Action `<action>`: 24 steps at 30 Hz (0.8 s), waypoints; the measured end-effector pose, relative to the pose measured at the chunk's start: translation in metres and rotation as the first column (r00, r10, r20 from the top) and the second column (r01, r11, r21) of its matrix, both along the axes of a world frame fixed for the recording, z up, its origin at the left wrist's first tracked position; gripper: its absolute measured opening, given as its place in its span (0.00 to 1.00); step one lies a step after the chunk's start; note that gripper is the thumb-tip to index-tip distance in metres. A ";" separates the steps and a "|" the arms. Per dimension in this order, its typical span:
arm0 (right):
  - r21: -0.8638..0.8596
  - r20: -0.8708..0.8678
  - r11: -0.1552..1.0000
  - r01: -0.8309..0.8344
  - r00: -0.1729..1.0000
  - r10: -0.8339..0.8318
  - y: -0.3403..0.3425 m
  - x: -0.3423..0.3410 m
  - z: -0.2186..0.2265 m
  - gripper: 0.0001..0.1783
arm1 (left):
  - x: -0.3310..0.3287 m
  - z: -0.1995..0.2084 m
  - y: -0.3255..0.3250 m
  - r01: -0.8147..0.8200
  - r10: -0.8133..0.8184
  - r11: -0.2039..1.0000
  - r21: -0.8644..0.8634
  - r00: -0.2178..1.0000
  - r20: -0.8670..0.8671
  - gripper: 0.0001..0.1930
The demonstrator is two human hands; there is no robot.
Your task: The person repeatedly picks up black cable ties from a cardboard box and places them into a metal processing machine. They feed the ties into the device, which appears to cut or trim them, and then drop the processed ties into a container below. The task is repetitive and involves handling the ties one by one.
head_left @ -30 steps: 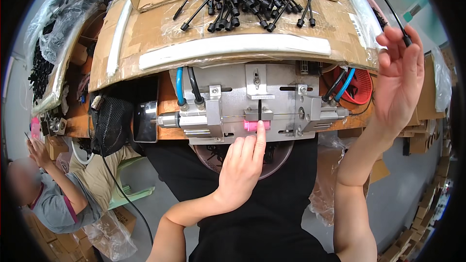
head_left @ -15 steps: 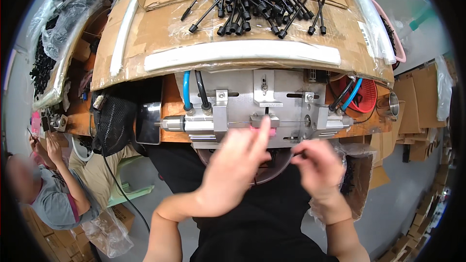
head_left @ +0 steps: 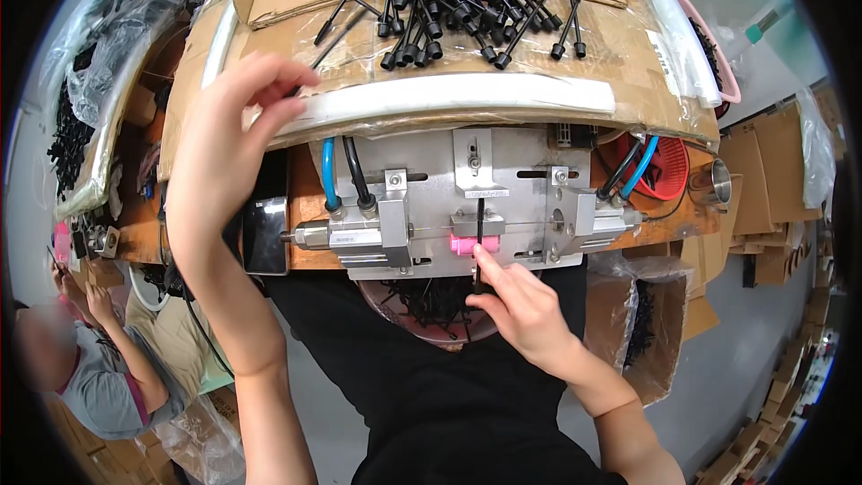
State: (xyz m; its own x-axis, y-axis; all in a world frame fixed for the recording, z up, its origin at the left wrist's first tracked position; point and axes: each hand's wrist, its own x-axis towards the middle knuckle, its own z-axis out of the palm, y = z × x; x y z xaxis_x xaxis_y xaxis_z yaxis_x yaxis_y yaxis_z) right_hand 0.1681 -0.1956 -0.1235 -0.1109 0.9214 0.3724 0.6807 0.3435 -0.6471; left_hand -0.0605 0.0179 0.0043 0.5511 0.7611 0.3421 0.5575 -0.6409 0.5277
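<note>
Nearest, a round translucent pinkish bowl [head_left: 409, 329] sits below the bench edge, heaped with short black pieces [head_left: 426, 301]; to its right, an open brown cardboard box [head_left: 666, 346] holds more black pieces. Just beyond the bowl, the right hand [head_left: 514, 307] has its index fingertip at a slim black rod [head_left: 480, 214] lying across a bright pink block [head_left: 461, 245] on the silver metal fixture [head_left: 530, 202] — whether finger and thumb pinch it, I cannot tell. Beyond stands a red plastic basket [head_left: 680, 166], its contents unclear, near a shiny metal cup [head_left: 721, 181]. The left hand [head_left: 235, 130] pinches a black capped rod [head_left: 337, 39] over the brown cardboard, left of the loose black heap [head_left: 462, 9]. Farthest right, a pink basket [head_left: 730, 83] contains dark pieces.

Half a second ago the left hand was at the pink block; now the right hand is there.
</note>
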 end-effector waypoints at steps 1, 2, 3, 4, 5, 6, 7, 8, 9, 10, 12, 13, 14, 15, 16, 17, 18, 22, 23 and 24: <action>0.063 0.048 0.998 -0.017 0.999 0.014 0.004 0.008 0.014 0.36 | 0.005 -0.002 -0.020 -0.048 0.047 0.996 0.076 0.999 0.014 0.18; 0.114 0.101 0.993 -0.036 0.995 0.024 0.014 0.019 0.034 0.35 | 0.009 -0.006 -0.039 -0.095 0.091 0.985 0.141 0.995 0.035 0.21; 0.224 0.180 0.974 -0.020 0.984 -0.021 0.025 0.032 0.046 0.32 | 0.016 -0.019 -0.070 -0.167 0.156 0.984 0.069 0.977 0.142 0.30; 0.389 0.231 0.921 0.015 0.966 -0.114 0.046 0.043 0.059 0.30 | 0.020 -0.030 -0.099 -0.225 0.204 0.965 0.134 0.967 0.152 0.37; 0.406 0.212 0.905 0.127 0.950 -0.228 0.069 0.055 0.076 0.25 | 0.025 -0.045 -0.120 -0.157 0.149 0.977 0.144 0.987 0.064 0.39; 0.452 0.198 0.842 0.293 0.888 -0.415 0.094 0.063 0.099 0.18 | 0.033 -0.049 -0.140 -0.065 0.068 0.986 0.153 0.998 -0.013 0.42; 0.447 0.291 0.827 0.341 0.819 -0.495 0.122 0.075 0.113 0.15 | 0.042 -0.064 -0.154 -0.009 0.009 0.988 0.154 1.000 -0.003 0.41; 0.347 0.329 0.891 0.293 0.851 -0.408 0.146 0.096 0.117 0.16 | 0.055 -0.081 -0.167 0.008 -0.008 0.993 0.119 1.000 -0.002 0.38; 0.240 0.358 0.940 0.243 0.878 -0.319 0.162 0.117 0.120 0.16 | 0.066 -0.093 -0.175 0.016 -0.010 0.992 0.128 0.999 -0.050 0.35; 0.138 0.382 0.955 0.262 0.876 -0.295 0.173 0.129 0.121 0.15 | 0.075 -0.106 -0.180 0.018 -0.010 0.992 0.128 0.998 -0.067 0.34; -0.074 0.413 0.958 0.278 0.883 -0.224 0.187 0.142 0.125 0.14 | 0.083 -0.117 -0.183 0.000 0.016 0.990 0.141 0.994 -0.110 0.34; -0.107 0.313 0.961 0.254 0.926 -0.210 0.184 0.149 0.127 0.13 | 0.086 -0.119 -0.183 -0.012 0.032 0.988 0.152 0.991 -0.132 0.34; -0.137 0.209 0.964 0.228 0.958 -0.196 0.178 0.157 0.131 0.12 | 0.087 -0.120 -0.182 -0.022 0.048 0.986 0.164 0.987 -0.152 0.33; -0.166 0.096 0.968 0.190 0.980 -0.176 0.174 0.158 0.133 0.11 | 0.086 -0.121 -0.181 -0.027 0.056 0.986 0.162 0.982 -0.179 0.33; -0.133 -0.017 0.959 0.251 0.967 -0.256 0.158 0.153 0.144 0.11 | 0.088 -0.120 -0.179 -0.012 0.044 0.986 0.164 0.981 -0.191 0.33; -0.116 -0.127 0.969 0.220 0.964 -0.234 0.147 0.170 0.149 0.12 | 0.090 -0.119 -0.177 0.003 0.031 0.986 0.166 0.979 -0.202 0.33; -0.077 -0.308 0.977 0.197 0.928 -0.212 0.138 0.168 0.149 0.14 | 0.092 -0.120 -0.177 -0.002 0.028 0.990 0.139 0.983 -0.180 0.35; 0.024 -0.613 0.994 0.111 0.787 -0.073 0.116 0.153 0.128 0.17 | 0.088 -0.119 -0.179 -0.030 0.036 0.999 0.040 0.987 -0.155 0.39; 0.021 -0.607 0.995 0.097 0.792 -0.064 0.120 0.154 0.125 0.17 | 0.087 -0.113 -0.179 -0.026 0.028 1.000 0.018 0.987 -0.159 0.38; 0.018 -0.602 0.996 0.088 0.796 -0.060 0.125 0.155 0.123 0.17 | 0.085 -0.101 -0.171 0.031 -0.020 0.997 0.066 0.986 -0.166 0.36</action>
State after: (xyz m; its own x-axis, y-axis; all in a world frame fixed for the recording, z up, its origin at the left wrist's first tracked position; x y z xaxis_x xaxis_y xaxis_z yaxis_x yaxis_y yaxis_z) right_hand 0.3230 -0.0705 -0.0008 0.2157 0.8992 0.3806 0.1852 0.3450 -0.9201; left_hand 0.0243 -0.1531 -0.0970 0.6232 0.7242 0.2952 0.6164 -0.6871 0.3846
